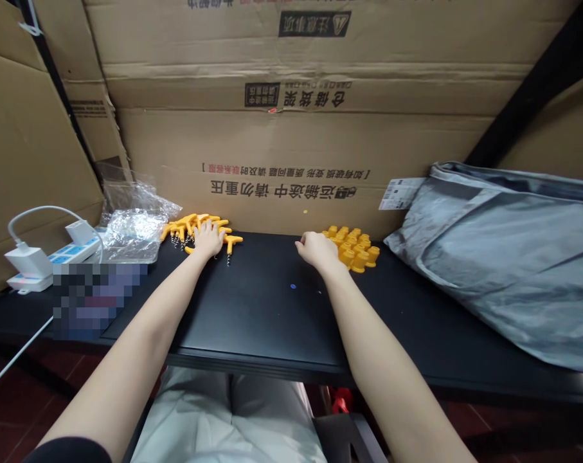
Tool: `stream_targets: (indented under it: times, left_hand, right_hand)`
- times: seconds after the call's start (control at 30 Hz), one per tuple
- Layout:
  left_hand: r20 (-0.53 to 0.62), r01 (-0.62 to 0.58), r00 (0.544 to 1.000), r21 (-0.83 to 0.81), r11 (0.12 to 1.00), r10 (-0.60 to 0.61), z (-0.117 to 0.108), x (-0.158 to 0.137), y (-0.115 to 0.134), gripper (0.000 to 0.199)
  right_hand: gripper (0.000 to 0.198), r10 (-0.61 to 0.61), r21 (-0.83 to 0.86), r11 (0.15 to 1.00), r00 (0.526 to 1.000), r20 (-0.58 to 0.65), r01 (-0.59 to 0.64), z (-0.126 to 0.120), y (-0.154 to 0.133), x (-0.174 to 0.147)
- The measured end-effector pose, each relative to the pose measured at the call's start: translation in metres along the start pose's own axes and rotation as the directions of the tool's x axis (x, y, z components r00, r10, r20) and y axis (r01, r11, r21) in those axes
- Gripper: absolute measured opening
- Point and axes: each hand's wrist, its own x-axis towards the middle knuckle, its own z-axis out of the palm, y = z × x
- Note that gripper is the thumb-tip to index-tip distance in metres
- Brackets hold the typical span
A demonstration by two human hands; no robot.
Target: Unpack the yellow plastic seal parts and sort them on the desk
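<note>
My left hand [209, 238] rests on a pile of yellow-handled corkscrews [188, 225] at the back left of the black table [257, 308]. Its fingers are spread and stretched out over the handles, and it covers part of the pile. One corkscrew [230, 243] lies just right of that hand, its metal spiral pointing toward me. My right hand [317, 249] is closed, beside a cluster of small yellow cup-shaped pieces [356, 247]. Whatever its curled fingers hold, if anything, is hidden. The cup pieces stand close together in rows, partly behind my right wrist.
Upright cardboard [291, 141] walls the back. A grey fabric bag [508, 257] fills the right side. Left lie clear plastic wrapping [132, 225], a power strip [74, 251] with a white charger [29, 265] and cable, and a blurred-out patch. A blue dot [293, 286] marks the tabletop.
</note>
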Motion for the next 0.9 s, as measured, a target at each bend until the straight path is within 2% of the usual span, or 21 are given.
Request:
stream_targets:
  times: [0.13, 0.3, 0.4, 0.53, 0.7, 0.9]
  left_hand:
    - [-0.061, 0.017, 0.998, -0.019, 1.0, -0.018, -0.008, -0.005, 0.003, 0.056]
    - [-0.078, 0.035, 0.996, -0.023, 0.999, -0.037, -0.037, -0.03, 0.009, 0.058]
    - [0.0, 0.089, 0.996, 0.007, 0.996, -0.089, -0.054, -0.054, 0.003, 0.064]
    - [0.121, 0.162, 0.979, 0.048, 0.986, -0.166, -0.069, -0.089, -0.021, 0.072]
    - [0.172, 0.265, 0.947, 0.061, 0.962, -0.271, -0.069, -0.12, -0.053, 0.078]
    - [0.199, 0.344, 0.916, 0.057, 0.937, -0.349, -0.056, -0.12, -0.071, 0.079]
  right_hand:
    - [0.029, -0.129, 0.019, 0.991, 0.991, 0.025, 0.129, 0.003, -0.004, -0.001]
    - [0.023, -0.295, 0.048, 0.955, 0.95, 0.103, 0.292, 0.016, -0.01, 0.0]
    - [0.021, -0.334, 0.072, 0.942, 0.93, 0.153, 0.327, 0.023, -0.013, 0.001]
    - [0.02, -0.347, 0.098, 0.937, 0.922, 0.174, 0.334, 0.028, -0.014, 0.003]
    - [0.021, -0.357, 0.117, 0.933, 0.919, 0.166, 0.341, 0.033, -0.01, 0.008]
    - [0.021, -0.359, 0.125, 0.931, 0.92, 0.159, 0.342, 0.037, -0.007, 0.012]
